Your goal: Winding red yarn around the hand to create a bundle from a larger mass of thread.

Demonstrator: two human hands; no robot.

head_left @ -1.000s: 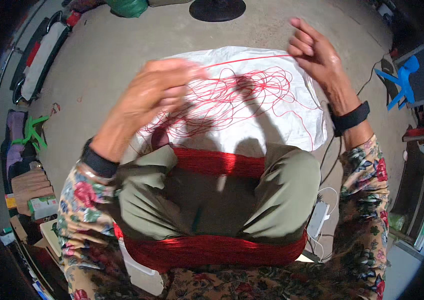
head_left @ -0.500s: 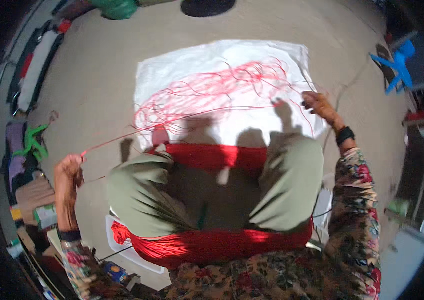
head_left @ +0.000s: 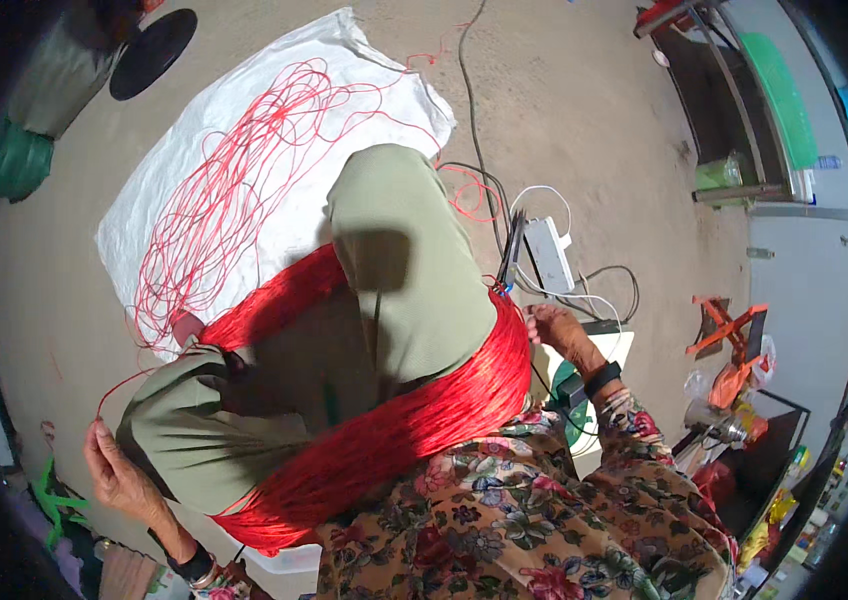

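My left hand (head_left: 116,472), out beside my left knee, pinches a red cord (head_left: 124,385) between thumb and fingers. That cord runs up over the knee toward the pile. A thick red skein of cord (head_left: 374,440) is looped around both my bent knees and across my lap. Close to the skein's right side, my right hand (head_left: 562,332) has its fingers curled; what they hold, if anything, is hidden. A dark long-handled tool (head_left: 514,245) stands at the skein's edge near that hand. Loose red cord (head_left: 234,200) lies in tangled loops on a white sack (head_left: 139,215).
Right of my knee lie a white power strip (head_left: 549,255) and dark cables (head_left: 474,100). An orange folding stool (head_left: 729,330) and a shelf rack (head_left: 744,110) stand at the right. A black round object (head_left: 152,55) and a green bundle (head_left: 19,160) are at the far left.
The view has swung right. My right hand has come from above the sack down beside the skein. The cord stretched between my hands is no longer taut; my left hand still pinches it.
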